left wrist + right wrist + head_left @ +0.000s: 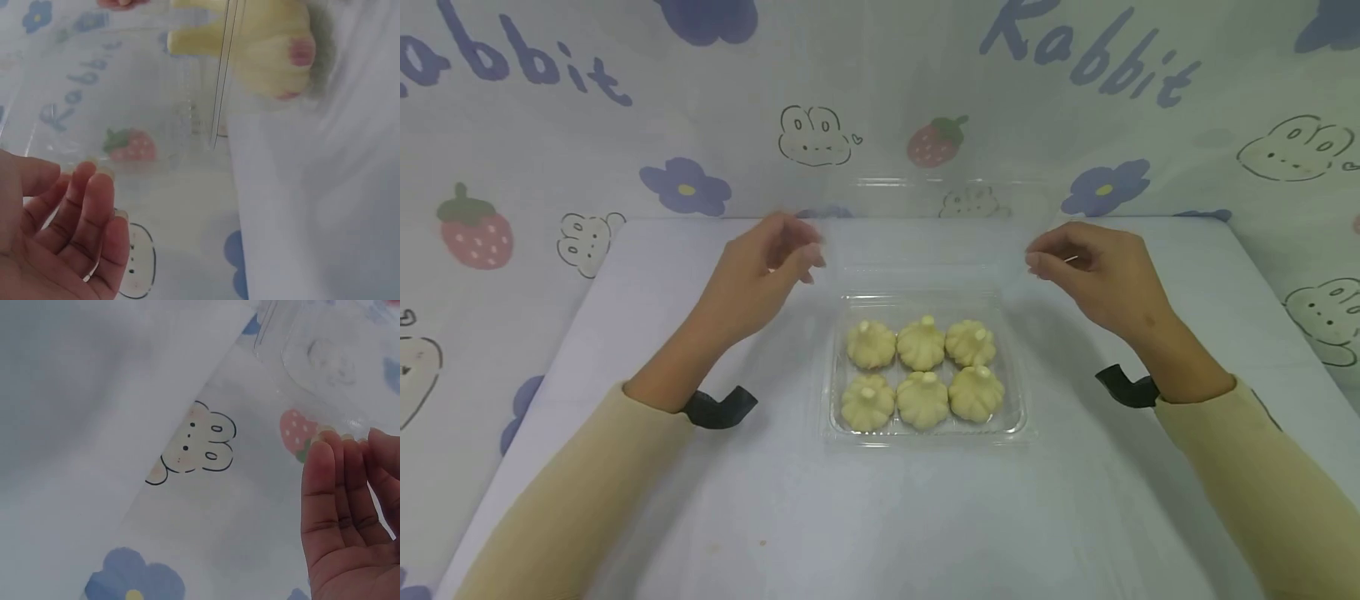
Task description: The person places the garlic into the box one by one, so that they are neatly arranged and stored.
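Observation:
A clear plastic clamshell box (925, 435) stands on the white table, its lid (925, 229) raised and tilted back behind it. Several pale garlic bulbs (922, 400), stems up, sit inside in two rows. My left hand (767, 271) pinches the lid's left edge between thumb and curled fingertips. On the opposite side, my right hand (1093, 271) pinches the lid's right edge. The right wrist view shows that thumb and fingertips (322, 456) meeting at the lid's rim. One garlic bulb (275, 50) appears close up behind the box wall in the left wrist view.
A white cloth printed with rabbits, strawberries and flowers (685, 187) hangs behind the table. Black wrist pieces (722, 408) stick out at both sleeve cuffs. A few small specks (762, 543) lie on the white tabletop (880, 517) near the front.

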Motion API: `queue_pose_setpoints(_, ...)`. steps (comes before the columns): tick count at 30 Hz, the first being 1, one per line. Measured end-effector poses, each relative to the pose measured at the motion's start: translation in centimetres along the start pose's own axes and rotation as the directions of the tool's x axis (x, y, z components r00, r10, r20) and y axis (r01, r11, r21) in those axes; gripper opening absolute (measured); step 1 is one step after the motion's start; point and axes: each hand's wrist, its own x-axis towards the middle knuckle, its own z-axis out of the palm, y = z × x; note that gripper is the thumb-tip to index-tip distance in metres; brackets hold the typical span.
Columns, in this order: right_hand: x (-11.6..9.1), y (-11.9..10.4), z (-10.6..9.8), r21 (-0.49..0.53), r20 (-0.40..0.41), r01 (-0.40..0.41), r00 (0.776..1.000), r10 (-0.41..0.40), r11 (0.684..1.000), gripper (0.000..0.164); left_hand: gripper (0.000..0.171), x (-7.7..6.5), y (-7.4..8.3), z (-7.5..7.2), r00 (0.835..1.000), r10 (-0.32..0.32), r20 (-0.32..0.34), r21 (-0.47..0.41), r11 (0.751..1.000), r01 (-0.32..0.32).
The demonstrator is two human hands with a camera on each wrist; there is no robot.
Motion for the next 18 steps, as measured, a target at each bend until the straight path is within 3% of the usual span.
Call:
queue_pose_setpoints(5,-1.4,0.1,0.0,-0.013,-0.033,0.123,0.992,-0.124,0.992,0.009,0.019,-1.6,0.4,-0.1,1.000,-0.002,0.014,-0.004,1.000,0.002)
queue_pose_setpoints(10,-2.8,0.4,0.2,-0.049,-0.048,0.258,0.964,-0.260,0.965,0.016,0.017,-3.2,0.4,0.0,0.999,-0.020,0.050,0.023,1.000,0.019)
queue_pose_setpoints(18,-5.4,0.5,0.5,-0.127,0.011,0.295,0.955,-0.296,0.947,0.032,0.019,-5.7,0.0,0.4,0.994,-0.047,0.096,0.065,0.997,0.041)
